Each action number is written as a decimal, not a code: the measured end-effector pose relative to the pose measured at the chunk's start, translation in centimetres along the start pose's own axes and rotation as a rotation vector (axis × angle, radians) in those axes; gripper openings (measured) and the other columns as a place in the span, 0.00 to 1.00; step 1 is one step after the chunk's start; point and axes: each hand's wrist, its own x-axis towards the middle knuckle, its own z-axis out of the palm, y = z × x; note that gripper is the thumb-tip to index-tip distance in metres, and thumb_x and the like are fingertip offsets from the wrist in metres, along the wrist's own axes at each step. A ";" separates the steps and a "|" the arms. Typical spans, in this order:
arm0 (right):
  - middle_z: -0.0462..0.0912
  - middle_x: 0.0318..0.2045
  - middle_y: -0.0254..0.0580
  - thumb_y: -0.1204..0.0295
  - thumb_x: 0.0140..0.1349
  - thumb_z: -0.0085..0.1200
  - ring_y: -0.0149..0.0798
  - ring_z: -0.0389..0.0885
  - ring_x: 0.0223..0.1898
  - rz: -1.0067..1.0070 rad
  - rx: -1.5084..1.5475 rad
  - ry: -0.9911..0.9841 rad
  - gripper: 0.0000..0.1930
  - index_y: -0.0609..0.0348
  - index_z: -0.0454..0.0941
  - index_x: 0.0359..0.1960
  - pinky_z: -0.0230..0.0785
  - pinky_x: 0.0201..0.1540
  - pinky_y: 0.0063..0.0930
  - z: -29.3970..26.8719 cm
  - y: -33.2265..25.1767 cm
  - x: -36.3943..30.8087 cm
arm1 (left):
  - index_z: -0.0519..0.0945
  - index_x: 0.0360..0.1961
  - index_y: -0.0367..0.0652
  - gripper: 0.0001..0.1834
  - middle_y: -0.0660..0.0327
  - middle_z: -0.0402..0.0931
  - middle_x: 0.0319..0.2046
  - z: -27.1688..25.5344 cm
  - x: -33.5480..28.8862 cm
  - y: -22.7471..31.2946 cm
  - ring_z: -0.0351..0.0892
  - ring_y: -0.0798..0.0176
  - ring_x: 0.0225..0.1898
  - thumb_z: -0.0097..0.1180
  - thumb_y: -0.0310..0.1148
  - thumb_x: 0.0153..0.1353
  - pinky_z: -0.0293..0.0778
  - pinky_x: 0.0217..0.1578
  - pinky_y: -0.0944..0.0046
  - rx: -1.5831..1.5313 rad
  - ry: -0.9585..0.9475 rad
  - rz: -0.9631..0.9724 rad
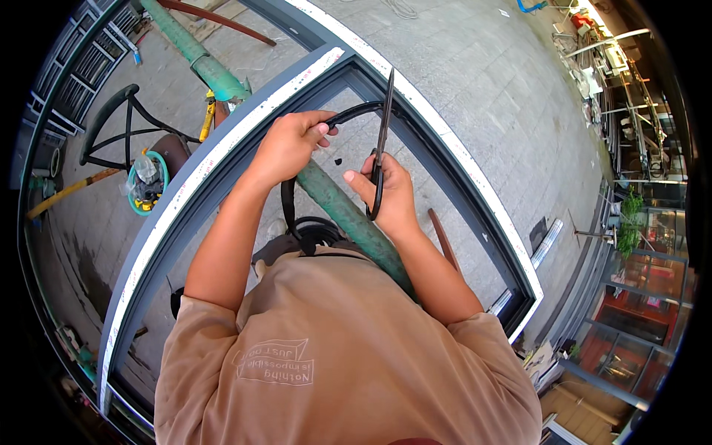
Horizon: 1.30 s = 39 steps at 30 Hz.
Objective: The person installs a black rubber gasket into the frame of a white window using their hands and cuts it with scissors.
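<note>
My left hand (291,145) pinches a black rubber strip (354,113) between thumb and fingers. The strip arches right to the blades of a pair of scissors (386,119), which point away from me. My right hand (391,189) grips their black handles. Whether the blades have cut into the strip I cannot tell. More strip hangs below my left hand toward a black coil (317,231) by my waist. Both hands are above the opening of a large grey window frame (445,174) faced with white film. A small black scrap (338,161) shows between my hands.
A green pipe (337,200) runs under the frame. At left are a teal-rimmed bucket (133,199) with tools, a yellow-handled tool (208,119) and a black curved frame (90,137). Grey paving (482,81) extends right toward cluttered racks (630,111).
</note>
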 end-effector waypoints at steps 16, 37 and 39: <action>0.87 0.39 0.49 0.60 0.47 0.89 0.56 0.87 0.45 -0.512 -0.938 0.449 0.32 0.63 0.79 0.44 0.78 0.50 0.50 -6.9 -7.0 6.7 | 0.84 0.69 0.41 0.22 0.46 0.91 0.49 2.6 -0.6 -2.0 0.92 0.47 0.46 0.63 0.35 0.78 0.83 0.53 0.50 0.281 0.350 0.169; 0.90 0.40 0.50 0.48 0.63 0.75 0.47 0.89 0.45 -0.081 -0.493 0.372 0.29 0.65 0.82 0.45 0.78 0.52 0.41 -7.4 -5.6 12.9 | 0.89 0.56 0.38 0.17 0.48 0.85 0.43 3.9 -1.0 1.1 0.91 0.36 0.39 0.62 0.39 0.76 0.87 0.44 0.39 0.692 0.481 0.087; 0.90 0.40 0.50 0.48 0.63 0.75 0.48 0.88 0.44 -0.049 -0.492 0.393 0.29 0.65 0.82 0.45 0.78 0.52 0.41 -7.3 -5.7 13.0 | 0.89 0.50 0.36 0.15 0.45 0.85 0.43 3.9 0.1 1.5 0.90 0.33 0.39 0.61 0.38 0.76 0.86 0.44 0.38 0.684 0.449 0.088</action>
